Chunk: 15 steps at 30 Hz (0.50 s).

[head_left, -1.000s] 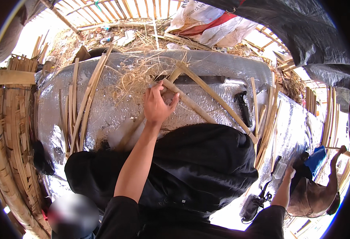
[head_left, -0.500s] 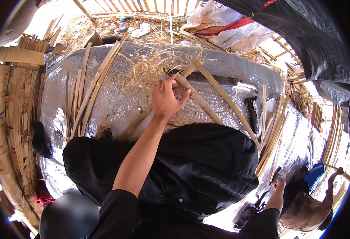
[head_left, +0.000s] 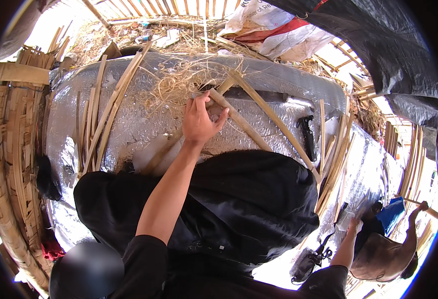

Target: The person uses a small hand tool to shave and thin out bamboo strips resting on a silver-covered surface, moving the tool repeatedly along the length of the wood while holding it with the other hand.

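Note:
My left hand (head_left: 197, 122) reaches forward over my lap, its thumb and fingers around the upper end of a bamboo stick (head_left: 246, 125). A second bamboo stick (head_left: 274, 115) slants beside it, meeting a short crosspiece at its top. Curly pale bamboo shavings (head_left: 179, 82) lie just beyond my fingers. A dark long blade-like tool (head_left: 259, 94) lies behind the sticks, partly hidden. Far out to the right, my right hand (head_left: 352, 226) is closed on a white crumpled piece (head_left: 345, 219), whose material I cannot make out. Black cloth (head_left: 259, 199) covers my lap.
Split bamboo strips lie in a left bundle (head_left: 111, 109) and a right bundle (head_left: 334, 169) on the silvery mat (head_left: 154, 119). A black-handled object (head_left: 306, 137) lies at right. Another person (head_left: 383, 254) is at lower right; a blurred round head (head_left: 87, 271) is at lower left.
The view has shifted slightly, so the scene sits a little further left. A white crumpled piece now shows at my right hand. My left hand keeps its place on the bamboo stick.

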Available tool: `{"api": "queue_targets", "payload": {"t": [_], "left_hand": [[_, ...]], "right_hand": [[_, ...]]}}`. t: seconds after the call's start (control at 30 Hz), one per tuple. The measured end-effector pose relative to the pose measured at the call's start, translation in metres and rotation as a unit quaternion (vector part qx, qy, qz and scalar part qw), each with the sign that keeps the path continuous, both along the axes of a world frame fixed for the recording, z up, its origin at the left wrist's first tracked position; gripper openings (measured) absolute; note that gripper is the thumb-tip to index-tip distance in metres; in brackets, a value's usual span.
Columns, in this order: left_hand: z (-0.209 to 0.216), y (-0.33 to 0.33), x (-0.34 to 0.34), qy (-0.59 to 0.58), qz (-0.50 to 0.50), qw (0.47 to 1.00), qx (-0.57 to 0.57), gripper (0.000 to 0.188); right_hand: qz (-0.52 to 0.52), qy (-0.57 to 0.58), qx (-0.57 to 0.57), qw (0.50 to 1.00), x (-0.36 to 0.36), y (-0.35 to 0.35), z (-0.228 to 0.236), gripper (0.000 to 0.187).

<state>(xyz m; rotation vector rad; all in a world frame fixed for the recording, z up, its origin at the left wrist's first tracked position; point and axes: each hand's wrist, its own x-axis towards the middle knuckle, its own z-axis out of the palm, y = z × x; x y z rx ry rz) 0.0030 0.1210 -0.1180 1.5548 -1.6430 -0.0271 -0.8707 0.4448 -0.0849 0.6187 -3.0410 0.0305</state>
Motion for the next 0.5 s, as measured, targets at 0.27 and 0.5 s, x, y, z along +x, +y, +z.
{"api": "queue_targets", "payload": {"t": [0.27,0.5], "left_hand": [[0.008,0.004,0.001,-0.014,0.004,0.999,0.033,0.062],[0.002,0.003,0.000,0.006,0.012,0.999,0.032,0.063]], "right_hand": [[0.156,-0.430,-0.346,0.819,0.300,-0.213,0.067,0.037],[0.274,-0.715,-0.314,0.561,0.596,-0.309,0.103,0.027]]}}
